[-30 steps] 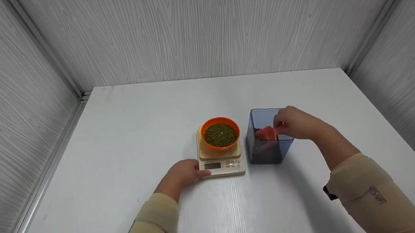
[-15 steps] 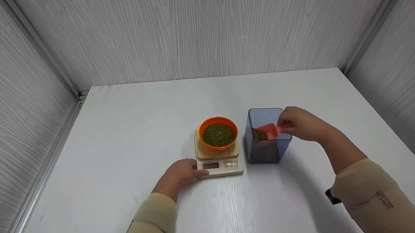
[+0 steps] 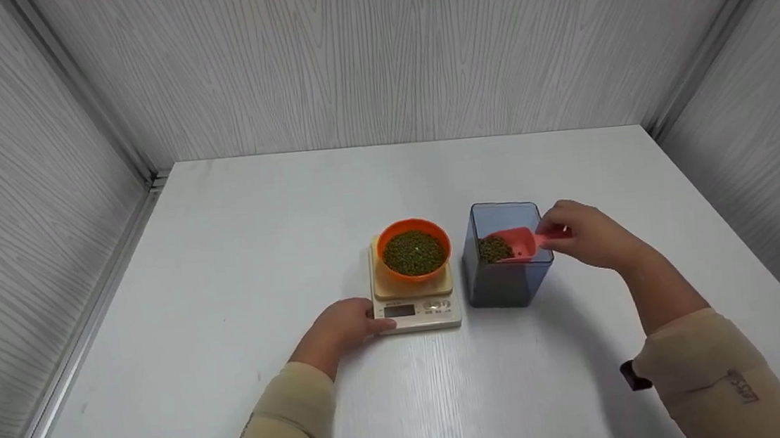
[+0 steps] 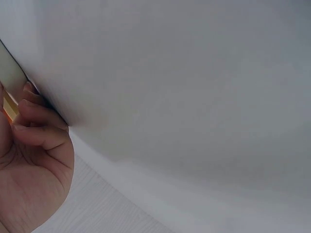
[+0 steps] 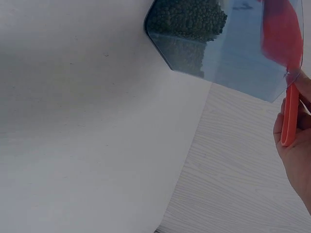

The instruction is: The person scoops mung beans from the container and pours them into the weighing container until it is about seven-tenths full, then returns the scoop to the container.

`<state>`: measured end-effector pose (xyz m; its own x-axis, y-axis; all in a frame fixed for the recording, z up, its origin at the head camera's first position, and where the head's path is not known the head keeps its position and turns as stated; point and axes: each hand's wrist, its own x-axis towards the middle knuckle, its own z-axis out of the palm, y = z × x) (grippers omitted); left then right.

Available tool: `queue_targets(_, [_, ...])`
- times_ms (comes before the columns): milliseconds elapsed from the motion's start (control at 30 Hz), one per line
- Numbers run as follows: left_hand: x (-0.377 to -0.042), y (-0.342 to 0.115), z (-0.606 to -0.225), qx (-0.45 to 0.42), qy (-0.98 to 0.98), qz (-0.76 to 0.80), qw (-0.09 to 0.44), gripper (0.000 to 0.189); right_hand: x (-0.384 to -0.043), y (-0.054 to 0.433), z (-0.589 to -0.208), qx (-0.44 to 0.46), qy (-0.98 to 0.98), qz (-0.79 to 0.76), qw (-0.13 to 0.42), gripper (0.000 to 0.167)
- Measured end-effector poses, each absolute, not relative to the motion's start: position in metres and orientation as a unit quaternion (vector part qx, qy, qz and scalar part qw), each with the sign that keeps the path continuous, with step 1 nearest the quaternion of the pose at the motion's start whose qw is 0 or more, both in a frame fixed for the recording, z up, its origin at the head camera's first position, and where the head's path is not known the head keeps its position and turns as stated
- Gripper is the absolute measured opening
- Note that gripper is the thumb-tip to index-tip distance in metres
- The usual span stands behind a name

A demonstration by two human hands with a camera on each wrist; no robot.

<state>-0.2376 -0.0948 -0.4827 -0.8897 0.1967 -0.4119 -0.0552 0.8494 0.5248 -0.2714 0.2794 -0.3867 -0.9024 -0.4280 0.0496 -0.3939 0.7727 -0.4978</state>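
An orange bowl (image 3: 410,225) full of small green beans, like mung beans, stands on a cream digital kitchen scale (image 3: 444,314). My left hand (image 3: 343,323) grips the scale's front left corner, thumb at the front edge beside the display; the left wrist view shows its fingers (image 4: 43,115) curled against the scale's side. Right of the scale is a clear bluish square container (image 3: 498,288) holding more green beans (image 5: 187,19). My right hand (image 3: 589,235) pinches the handle of a red scoop (image 3: 522,241), whose bean-laden bowl sits inside the container's mouth.
White table (image 3: 277,222) surrounds the scale and container. Light wood-grain panels (image 3: 376,58) rise behind it and at both sides. A narrow gap separates the scale from the container.
My right hand has drawn the scoop up and rightward from deeper in the container, and the beans in it now show. My left hand and the scale have stayed put.
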Motion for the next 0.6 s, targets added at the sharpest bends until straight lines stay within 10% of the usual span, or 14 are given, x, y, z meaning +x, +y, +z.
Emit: queue_targets(600, [-0.239,-0.095,-0.487,0.034,0.934,0.273,0.229,0.039,-0.268,0.290,-0.397,-0.205,0.930,-0.304,0.005,0.015])
